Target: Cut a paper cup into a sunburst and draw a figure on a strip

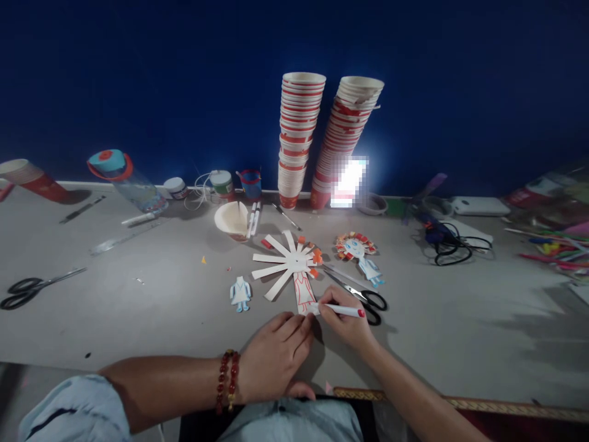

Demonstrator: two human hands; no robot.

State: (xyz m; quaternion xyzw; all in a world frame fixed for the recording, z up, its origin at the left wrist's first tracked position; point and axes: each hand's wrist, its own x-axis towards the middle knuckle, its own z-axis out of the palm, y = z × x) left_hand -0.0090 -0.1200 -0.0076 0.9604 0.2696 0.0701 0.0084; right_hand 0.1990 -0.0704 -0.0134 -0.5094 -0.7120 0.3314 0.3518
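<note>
My right hand (pixel 347 322) pinches a white marker with a red end (pixel 346 310), its tip down at the feet of a red dress figure drawn on a white paper strip (pixel 304 291). That strip belongs to a cut paper cup (pixel 294 263) spread flat like a fan, with some strips bearing orange-red folded ends. My left hand (pixel 278 353) lies flat, fingertips at the strip's lower edge. Black-handled scissors (pixel 375 301) rest beside my right hand, partly hidden by it. A blue-outlined paper dress body (pixel 240 293) lies to the left, and a finished-looking paper doll (pixel 361 255) to the right.
Two tall stacks of paper cups (pixel 301 141) (pixel 347 123) stand at the back. Nearby are a cut cup (pixel 232 220), markers (pixel 253 220) and a pen (pixel 286 217). More scissors (pixel 27 293) and a bottle (pixel 131 181) are left; black cable (pixel 453 248) and colourful sticks (pixel 556 248) right.
</note>
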